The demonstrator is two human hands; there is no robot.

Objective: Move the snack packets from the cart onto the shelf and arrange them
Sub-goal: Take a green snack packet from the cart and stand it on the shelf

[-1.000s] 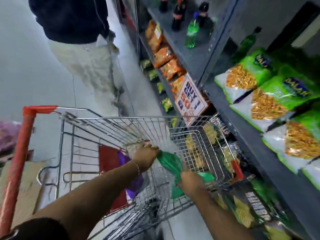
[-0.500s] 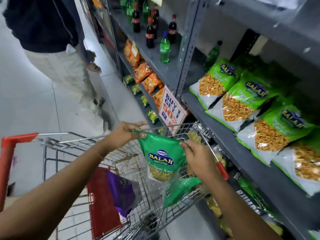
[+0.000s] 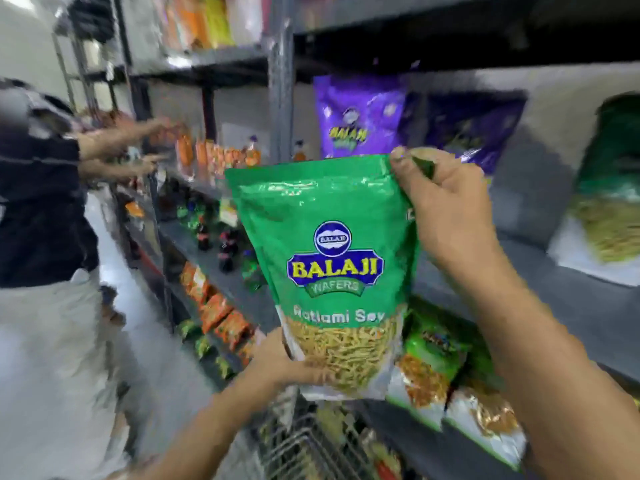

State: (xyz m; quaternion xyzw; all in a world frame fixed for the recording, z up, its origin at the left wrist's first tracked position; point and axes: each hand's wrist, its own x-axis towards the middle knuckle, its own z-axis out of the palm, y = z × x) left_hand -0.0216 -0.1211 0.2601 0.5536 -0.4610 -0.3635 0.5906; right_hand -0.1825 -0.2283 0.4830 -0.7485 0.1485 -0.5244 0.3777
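Cart (image 3: pixel 304 445) is seen at the bottom edge, wire only; its contents can't be made out through the blur, so what is left to move can't be judged. Green packet (image 3: pixel 332 271) is held upright in mid-air, above the cart and in front of the shelf (image 3: pixel 554 271), not yet placed. Left hand (image 3: pixel 287 362) is closed under its bottom edge; right hand (image 3: pixel 446 209) has fingers (image 3: pixel 401 157) pinched on the top corner. Behind it, purple packets (image 3: pixel 360 123) and another green pack (image 3: pixel 609 202) are already stood on that shelf, more green ones (image 3: pixel 436 362) on the level below. Judged mid-task: placing and arranging remain.
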